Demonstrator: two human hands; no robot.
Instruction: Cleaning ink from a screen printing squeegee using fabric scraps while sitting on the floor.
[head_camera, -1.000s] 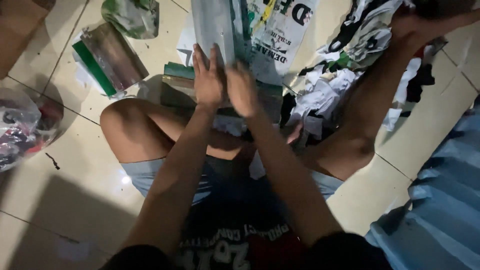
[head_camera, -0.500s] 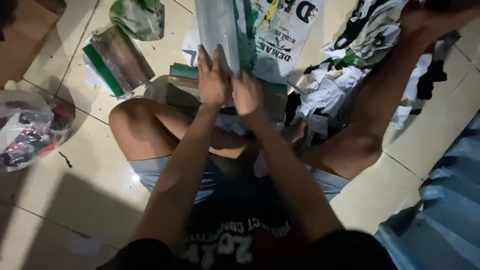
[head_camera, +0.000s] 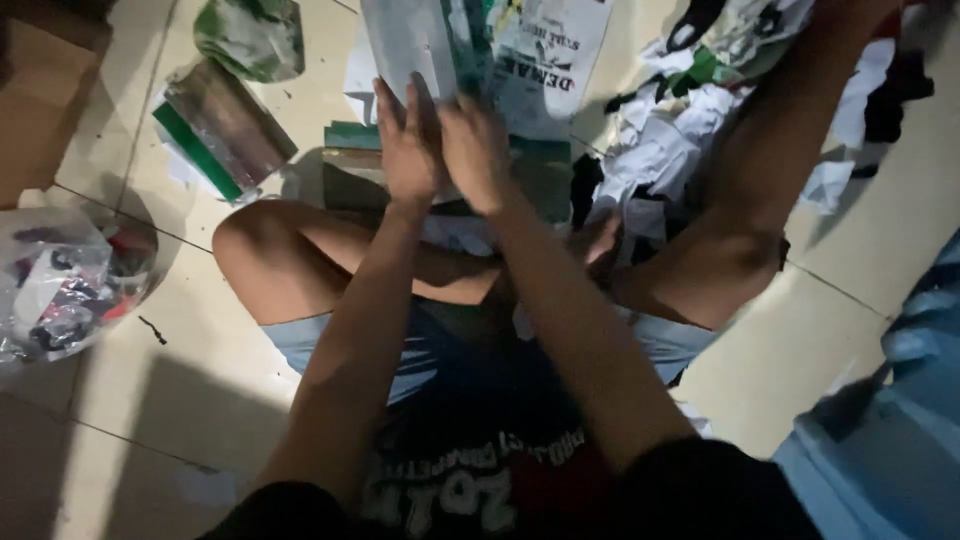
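arms: bare, no sleeves | shorts (head_camera: 330, 345): light blue denim | shirt (head_camera: 470, 470): dark, pale lettering

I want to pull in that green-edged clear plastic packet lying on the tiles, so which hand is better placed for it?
Probably the left hand: the green-edged clear plastic packet lies on its side, with bare floor between. The right hand, pressed beside it on the grey plastic sheet, would have to cross over.

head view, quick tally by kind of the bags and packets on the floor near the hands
Clear plastic bag of mixed items: 1
Green and white bag: 1
Green-edged flat packet: 1
Flat packet under the left hand and right hand, at: 1
Total: 4
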